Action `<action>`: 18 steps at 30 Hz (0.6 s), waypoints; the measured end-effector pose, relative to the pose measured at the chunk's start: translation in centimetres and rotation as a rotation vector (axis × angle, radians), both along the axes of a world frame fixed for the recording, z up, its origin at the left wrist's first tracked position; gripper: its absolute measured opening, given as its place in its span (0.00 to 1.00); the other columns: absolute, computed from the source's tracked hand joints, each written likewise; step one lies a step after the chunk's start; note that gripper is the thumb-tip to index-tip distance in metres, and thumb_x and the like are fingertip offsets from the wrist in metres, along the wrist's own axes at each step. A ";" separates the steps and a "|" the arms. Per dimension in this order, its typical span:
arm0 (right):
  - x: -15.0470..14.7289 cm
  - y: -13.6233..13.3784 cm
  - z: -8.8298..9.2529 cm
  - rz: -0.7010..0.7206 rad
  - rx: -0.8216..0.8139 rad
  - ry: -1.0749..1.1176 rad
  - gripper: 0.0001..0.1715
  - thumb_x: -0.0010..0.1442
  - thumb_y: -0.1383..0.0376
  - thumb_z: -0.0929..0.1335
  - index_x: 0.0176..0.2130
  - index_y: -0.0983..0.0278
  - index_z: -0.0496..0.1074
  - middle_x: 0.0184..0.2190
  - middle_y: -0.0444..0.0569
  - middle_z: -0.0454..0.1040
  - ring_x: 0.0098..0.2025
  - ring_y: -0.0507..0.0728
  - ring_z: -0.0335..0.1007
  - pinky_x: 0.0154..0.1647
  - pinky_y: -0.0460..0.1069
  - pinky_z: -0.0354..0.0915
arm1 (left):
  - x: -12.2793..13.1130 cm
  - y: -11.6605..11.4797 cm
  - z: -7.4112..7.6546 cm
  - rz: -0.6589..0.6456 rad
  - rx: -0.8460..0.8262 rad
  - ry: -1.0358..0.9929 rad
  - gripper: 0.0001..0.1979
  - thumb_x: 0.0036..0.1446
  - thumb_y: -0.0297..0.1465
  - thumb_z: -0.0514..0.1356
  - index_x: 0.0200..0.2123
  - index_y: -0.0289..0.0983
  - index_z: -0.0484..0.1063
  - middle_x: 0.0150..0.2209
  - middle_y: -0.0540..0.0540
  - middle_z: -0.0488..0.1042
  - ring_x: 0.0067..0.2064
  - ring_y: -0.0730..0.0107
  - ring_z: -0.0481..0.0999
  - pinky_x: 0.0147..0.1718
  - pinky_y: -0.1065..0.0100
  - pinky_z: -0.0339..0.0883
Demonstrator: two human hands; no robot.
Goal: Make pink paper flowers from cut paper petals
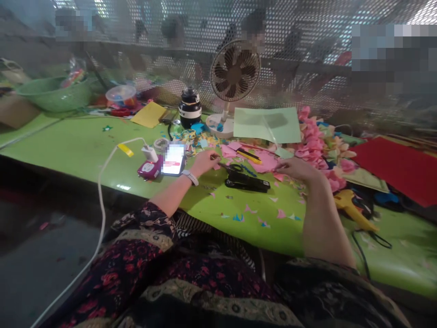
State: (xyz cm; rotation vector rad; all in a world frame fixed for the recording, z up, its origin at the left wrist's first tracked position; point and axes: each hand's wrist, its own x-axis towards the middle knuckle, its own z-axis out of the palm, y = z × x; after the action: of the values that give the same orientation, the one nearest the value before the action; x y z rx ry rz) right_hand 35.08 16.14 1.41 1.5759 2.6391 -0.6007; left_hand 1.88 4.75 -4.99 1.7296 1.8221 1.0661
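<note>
My left hand [204, 164], with a pale band on its wrist, is closed in a pinch beside the tips of black scissors [235, 167]. A bit of pink shows under its fingertips, too small to name. At the right edge of the pink paper [266, 159], my right hand [297, 169] has its fingers drawn together; what they hold, if anything, is hidden. Between the hands lies a black stapler [247, 183], in front of the scissors. A yellow box cutter [249, 156] rests on the pink paper.
Behind stand a fan [235, 73] and a black bottle [190, 109]. A lit phone [173, 158] and a purple power adapter [149, 168] with a white cable lie left. Pink paper flowers [312, 139], red paper [399, 168] and a yellow glue gun [355, 209] are right.
</note>
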 end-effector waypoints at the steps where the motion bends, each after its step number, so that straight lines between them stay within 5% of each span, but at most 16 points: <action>1: -0.1 0.0 -0.1 0.003 0.010 -0.016 0.11 0.58 0.64 0.70 0.34 0.61 0.84 0.40 0.52 0.85 0.43 0.64 0.81 0.47 0.55 0.73 | 0.1 -0.1 0.1 -0.005 0.000 -0.002 0.07 0.61 0.30 0.65 0.39 0.34 0.81 0.41 0.39 0.83 0.42 0.59 0.81 0.46 0.58 0.74; 7: -0.4 -0.6 0.7 -0.028 0.086 0.094 0.11 0.60 0.62 0.70 0.33 0.61 0.84 0.35 0.50 0.85 0.38 0.63 0.81 0.42 0.54 0.73 | 0.9 -0.6 0.9 -0.037 0.031 -0.074 0.05 0.61 0.29 0.65 0.37 0.35 0.80 0.40 0.41 0.83 0.40 0.63 0.81 0.43 0.62 0.74; 12: -3.0 -2.2 0.2 0.084 0.162 0.545 0.17 0.60 0.53 0.72 0.40 0.61 0.84 0.37 0.52 0.85 0.39 0.62 0.81 0.44 0.56 0.75 | 1.8 0.0 0.7 -0.058 0.057 -0.169 0.05 0.60 0.29 0.65 0.37 0.34 0.80 0.38 0.41 0.82 0.38 0.65 0.80 0.40 0.64 0.72; 18: -7.8 -4.5 -2.2 0.212 0.183 0.756 0.20 0.59 0.48 0.72 0.37 0.61 0.83 0.37 0.52 0.84 0.41 0.63 0.80 0.49 0.59 0.74 | 3.4 0.5 0.8 -0.351 -0.005 -0.398 0.15 0.54 0.31 0.70 0.45 0.37 0.78 0.41 0.42 0.81 0.39 0.67 0.80 0.39 0.67 0.73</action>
State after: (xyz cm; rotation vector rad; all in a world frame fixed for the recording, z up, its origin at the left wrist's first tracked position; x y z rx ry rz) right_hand 27.29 11.61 -0.81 1.2369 3.4192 -1.1562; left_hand 5.32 5.25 -4.18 1.6135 1.2273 1.1516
